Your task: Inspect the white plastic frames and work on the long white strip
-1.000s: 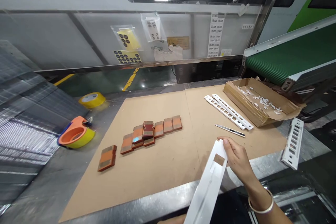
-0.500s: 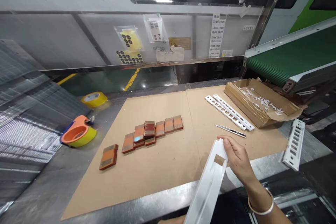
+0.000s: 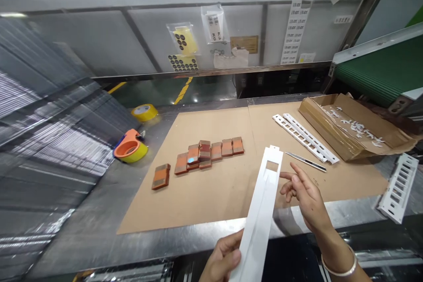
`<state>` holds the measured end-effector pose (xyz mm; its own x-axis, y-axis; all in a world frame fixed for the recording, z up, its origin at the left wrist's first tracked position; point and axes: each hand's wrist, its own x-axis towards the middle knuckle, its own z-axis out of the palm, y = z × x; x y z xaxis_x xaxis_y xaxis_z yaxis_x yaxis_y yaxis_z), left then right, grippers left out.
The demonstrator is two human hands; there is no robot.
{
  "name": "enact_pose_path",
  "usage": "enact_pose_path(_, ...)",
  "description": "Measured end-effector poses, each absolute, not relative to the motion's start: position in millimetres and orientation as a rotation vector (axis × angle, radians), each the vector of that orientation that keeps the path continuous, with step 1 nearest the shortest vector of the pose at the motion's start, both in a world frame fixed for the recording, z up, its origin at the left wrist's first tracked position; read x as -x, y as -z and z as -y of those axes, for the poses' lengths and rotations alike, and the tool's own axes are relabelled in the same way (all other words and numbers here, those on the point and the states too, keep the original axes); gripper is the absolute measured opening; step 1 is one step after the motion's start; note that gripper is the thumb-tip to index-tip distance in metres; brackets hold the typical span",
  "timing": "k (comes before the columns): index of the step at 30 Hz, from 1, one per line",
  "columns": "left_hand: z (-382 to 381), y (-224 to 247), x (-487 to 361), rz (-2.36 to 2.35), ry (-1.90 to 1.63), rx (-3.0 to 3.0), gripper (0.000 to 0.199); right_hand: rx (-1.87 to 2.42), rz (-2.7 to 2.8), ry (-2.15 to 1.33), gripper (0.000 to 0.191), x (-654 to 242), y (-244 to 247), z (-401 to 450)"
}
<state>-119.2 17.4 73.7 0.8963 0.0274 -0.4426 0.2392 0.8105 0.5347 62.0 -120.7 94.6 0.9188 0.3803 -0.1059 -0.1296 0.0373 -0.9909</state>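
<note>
The left grip (image 3: 222,259) pinches the near end of a long white plastic strip (image 3: 262,211), thumb on top and fingers curled beneath, at the very bottom of the view. The right grip (image 3: 302,191) is spread and empty, its fingertips just to the right of the strip's far half and not touching it.

With only 1 grip on 1 end, the strip juts out over the worktop (image 3: 211,194) like a lever. It looks thin and light, so I judge it could sag, twist or slip from the pinch, and its far tip could swing down onto the cardboard.

The strip is flat, narrow and plain white, with a rectangular window cut near its far end and a small tab at the tip. A shallow fold or rib seems to run along its length.

Beyond the right grip lie a slim blade (image 3: 306,161) and 2 slotted white rails (image 3: 304,136). To the left of the strip's tip sits a row of orange-brown blocks (image 3: 208,155).
</note>
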Motion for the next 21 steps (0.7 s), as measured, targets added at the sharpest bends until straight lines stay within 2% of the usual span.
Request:
enact_pose_path(8, -8.7, -76.3, 106.1, -0.594, 0.023, -0.489, 0.031, 1.477, 0.227, -0.583, 0.049, -40.2, -82.7, 128.3)
enact_pose_path(21, -5.7, -83.2, 95.1, -0.592, -0.007, -0.455, 0.034, 1.496, 0.301, -0.725, 0.043, -19.3, -79.6, 125.9)
